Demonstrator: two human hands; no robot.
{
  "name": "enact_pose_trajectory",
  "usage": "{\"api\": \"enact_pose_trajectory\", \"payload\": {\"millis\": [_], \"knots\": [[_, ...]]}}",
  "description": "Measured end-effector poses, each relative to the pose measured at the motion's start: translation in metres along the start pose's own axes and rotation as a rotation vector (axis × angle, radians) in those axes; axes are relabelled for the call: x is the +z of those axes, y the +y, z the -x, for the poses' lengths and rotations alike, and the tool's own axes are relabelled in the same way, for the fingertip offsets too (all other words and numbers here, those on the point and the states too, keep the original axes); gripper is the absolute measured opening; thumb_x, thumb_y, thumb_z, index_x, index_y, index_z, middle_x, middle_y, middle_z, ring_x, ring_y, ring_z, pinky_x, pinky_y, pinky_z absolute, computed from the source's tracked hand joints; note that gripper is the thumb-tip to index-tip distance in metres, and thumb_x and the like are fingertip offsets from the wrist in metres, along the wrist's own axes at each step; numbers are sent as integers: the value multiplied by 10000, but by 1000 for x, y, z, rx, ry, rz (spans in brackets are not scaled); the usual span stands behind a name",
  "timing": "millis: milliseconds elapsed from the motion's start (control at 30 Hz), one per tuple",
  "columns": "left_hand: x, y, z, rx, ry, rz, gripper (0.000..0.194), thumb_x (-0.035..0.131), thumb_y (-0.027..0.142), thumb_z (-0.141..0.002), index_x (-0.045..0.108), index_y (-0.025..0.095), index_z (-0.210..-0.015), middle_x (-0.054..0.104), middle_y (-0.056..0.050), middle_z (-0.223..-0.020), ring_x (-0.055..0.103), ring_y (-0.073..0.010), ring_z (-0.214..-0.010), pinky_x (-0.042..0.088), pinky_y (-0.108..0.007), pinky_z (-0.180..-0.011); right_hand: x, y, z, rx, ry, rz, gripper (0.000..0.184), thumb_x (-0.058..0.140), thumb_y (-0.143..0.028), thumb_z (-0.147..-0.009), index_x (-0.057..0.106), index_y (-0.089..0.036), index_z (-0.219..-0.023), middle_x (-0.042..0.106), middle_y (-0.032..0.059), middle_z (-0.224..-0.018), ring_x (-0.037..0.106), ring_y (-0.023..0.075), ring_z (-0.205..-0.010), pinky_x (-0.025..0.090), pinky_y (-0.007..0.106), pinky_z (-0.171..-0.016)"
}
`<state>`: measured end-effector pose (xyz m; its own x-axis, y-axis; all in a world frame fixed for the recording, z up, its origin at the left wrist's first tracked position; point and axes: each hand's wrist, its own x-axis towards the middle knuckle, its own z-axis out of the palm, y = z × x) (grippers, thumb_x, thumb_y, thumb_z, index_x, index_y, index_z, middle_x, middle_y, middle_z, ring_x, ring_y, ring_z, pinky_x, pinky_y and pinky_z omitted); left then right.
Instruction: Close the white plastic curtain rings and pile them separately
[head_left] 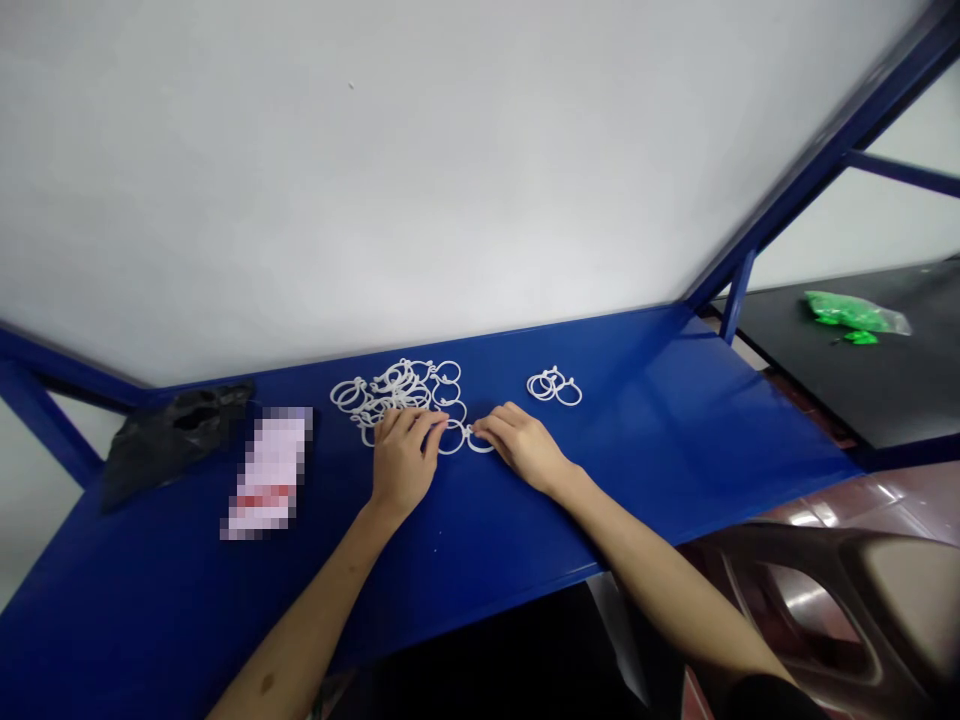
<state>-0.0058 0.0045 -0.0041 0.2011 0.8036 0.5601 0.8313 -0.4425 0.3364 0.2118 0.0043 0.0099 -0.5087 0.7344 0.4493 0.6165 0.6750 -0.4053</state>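
Observation:
White curtain rings with small eyelets lie in a loose pile (401, 385) at the middle of the blue table. My left hand (405, 450) rests at the near side of the pile, thumb and forefinger closed on the rim of one curtain ring (451, 452). Beside that ring, my right hand (525, 448) pinches a second curtain ring (481, 449), partly covered by the fingers. The two rings lie side by side, meeting or nearly meeting at an eyelet. Farther right, a small separate group of curtain rings (551, 382) overlaps on the table.
The blue table (480, 560) meets a pale wall (465, 180). On its left lie a black plastic bag (180, 435) and a blurred pink-white packet (270, 470). A brown chair (825, 590) stands at right, below a black table (862, 370) holding a bag of green items (855, 312).

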Motion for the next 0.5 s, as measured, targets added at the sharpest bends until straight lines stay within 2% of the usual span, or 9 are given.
{"api": "enact_pose_trajectory", "payload": {"millis": [100, 267, 400, 500], "knots": [[-2, -1, -1, 18, 24, -21, 189, 568, 276, -968, 741, 257, -1040, 720, -45, -963, 584, -235, -951, 439, -397, -884, 0, 2, 1, 56, 52, -10, 228, 460, -282, -1044, 667, -191, -1012, 698, 72, -920, 592, 188, -837, 517, 316, -770], [-7, 7, -4, 38, 20, -63, 243, 585, 302, -954, 732, 258, -1142, 721, -71, -1074, 575, -266, -994, 448, -422, -885, 2, 5, 3, 107, 135, -170, 144, 518, -267, -1023, 652, -219, -1042, 722, 55, -977, 629, 186, -886, 532, 332, -815], [-11, 19, -5, 24, 0, 184, 204, 578, 336, -965, 737, 232, -1036, 744, -44, -980, 613, -218, -945, 476, -376, -903, 2, -4, 2, 55, 142, -261, 128, 536, -270, -1015, 655, -227, -1032, 726, 46, -965, 642, 180, -880, 535, 333, -815], [-11, 22, -4, -102, -72, 366, 191, 582, 350, -960, 736, 237, -965, 739, -13, -886, 635, -179, -847, 504, -306, -786, 1, -13, 1, 40, 183, -306, 131, 543, -286, -1013, 659, -229, -1035, 725, 43, -947, 650, 172, -869, 541, 318, -802]]}}
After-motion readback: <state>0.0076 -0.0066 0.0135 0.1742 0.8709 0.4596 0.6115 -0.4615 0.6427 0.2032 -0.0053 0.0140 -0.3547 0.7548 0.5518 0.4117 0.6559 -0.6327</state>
